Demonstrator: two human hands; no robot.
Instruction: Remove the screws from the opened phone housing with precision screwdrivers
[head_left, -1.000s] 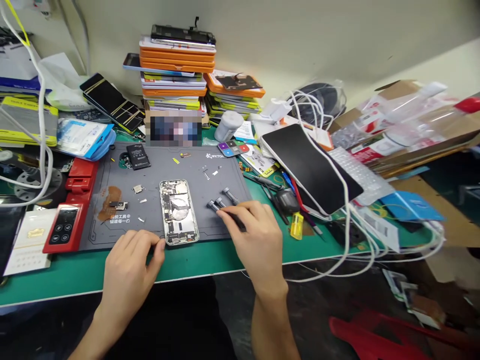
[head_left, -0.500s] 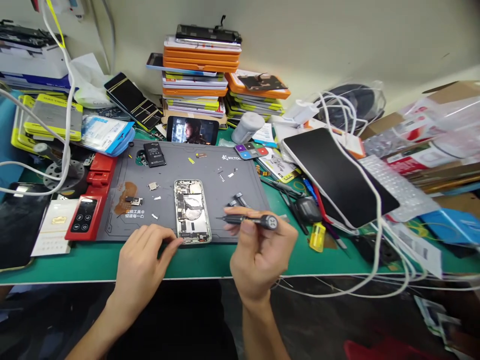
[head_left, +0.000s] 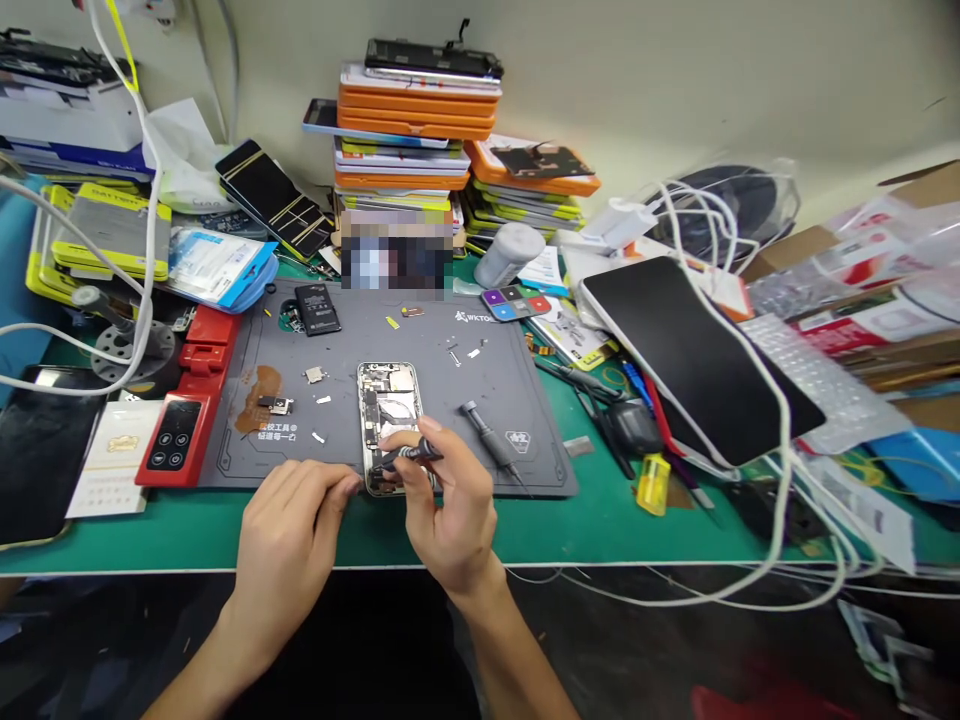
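An opened smartphone [head_left: 390, 410] lies on the grey mat [head_left: 442, 335], its inner parts exposed. My right hand [head_left: 454, 510] grips a small black screwdriver [head_left: 421, 452], tilted, with its tip over the lower left part of the phone. Those fingers cover much of the phone's lower half. At the phone's lower left corner, my left hand [head_left: 292, 530] is closed, thumb and forefinger together close to the frame; anything between them is hidden. A second screwdriver [head_left: 487, 437] rests on the mat to the right. Left of the phone lie a small metal-and-black part [head_left: 276, 405] and a metal plate [head_left: 316, 375].
A black phone battery [head_left: 317, 309] lies at the mat's back left. The red device [head_left: 174, 437] borders the mat's left side. Orange cases [head_left: 416, 115] are stacked behind. A dark-screened tablet [head_left: 697, 360], loose tools and a white cable [head_left: 784, 470] crowd the right.
My right hand has moved left with the screwdriver, bringing its tip down over the phone's lower part. The second screwdriver is now uncovered. My left thumb has drawn in against the fingers.
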